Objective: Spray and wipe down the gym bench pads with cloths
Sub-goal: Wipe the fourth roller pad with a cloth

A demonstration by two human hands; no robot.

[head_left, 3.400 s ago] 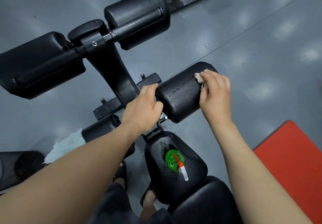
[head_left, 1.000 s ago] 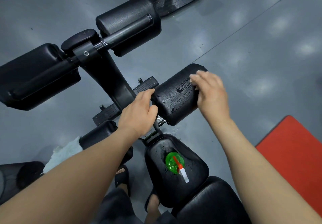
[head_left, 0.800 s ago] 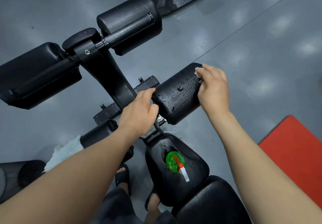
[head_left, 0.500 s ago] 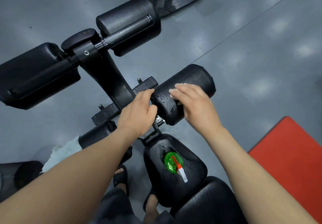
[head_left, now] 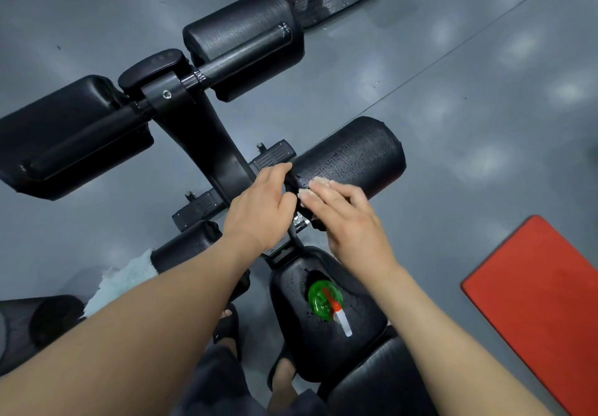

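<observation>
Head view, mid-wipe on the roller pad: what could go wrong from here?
1. The spray bottle stands on the wet seat pad close behind the right hand; a pull-back stroke might knock it over.
2. The cloth is small and mostly hidden beneath that hand's fingers, so the roller pad's droplet-covered far end could be missed.
3. The left hand grips the pad's inner end, beside the cloth; that patch may go unwiped.

No legible text, faint marks on the black cap between the upper bench pads, too blurred to read
</observation>
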